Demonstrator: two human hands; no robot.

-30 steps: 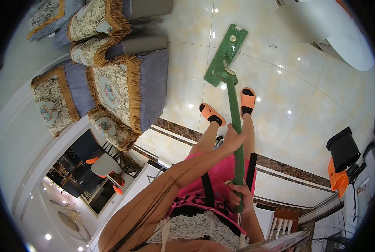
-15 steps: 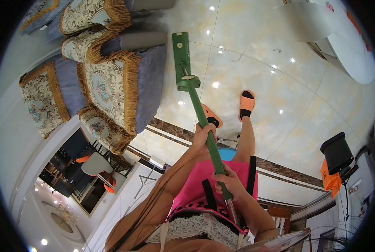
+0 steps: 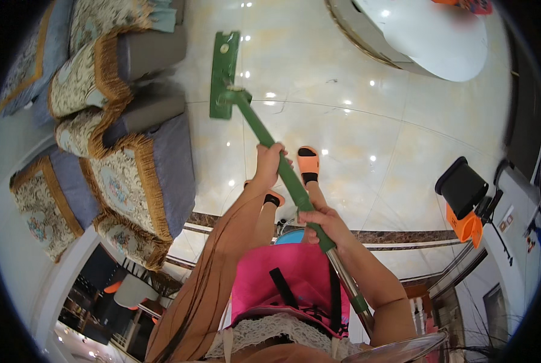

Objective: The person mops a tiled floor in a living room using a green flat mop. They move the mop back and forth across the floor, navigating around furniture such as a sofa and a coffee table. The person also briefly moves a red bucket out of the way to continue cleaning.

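A green flat mop (image 3: 258,128) slants across the middle of the view, and both my hands are wrapped round its pole. My left hand (image 3: 270,166) grips the green handle higher up, nearer the mop head. Lower down, near the end of the green sleeve, my right hand (image 3: 326,226) is closed on it. A bare metal section of pole (image 3: 342,275) runs down past my right forearm. The long green mop head (image 3: 224,75) lies flat on the glossy tiled floor (image 3: 282,130), right of the sofa (image 3: 170,175).
Patterned, fringed covers (image 3: 116,181) drape the sofa on the left. A white-topped oval table (image 3: 434,39) stands at far right. A black bin-like container (image 3: 462,187) with an orange bag (image 3: 462,227) is at right. A blue round thing (image 3: 290,236) sits near my feet, beside dark floor strips.
My view has shifted, so the sofa sits further left and more of the oval table shows. The mop head has moved left in view. My feet have changed place; both hands keep their grip.
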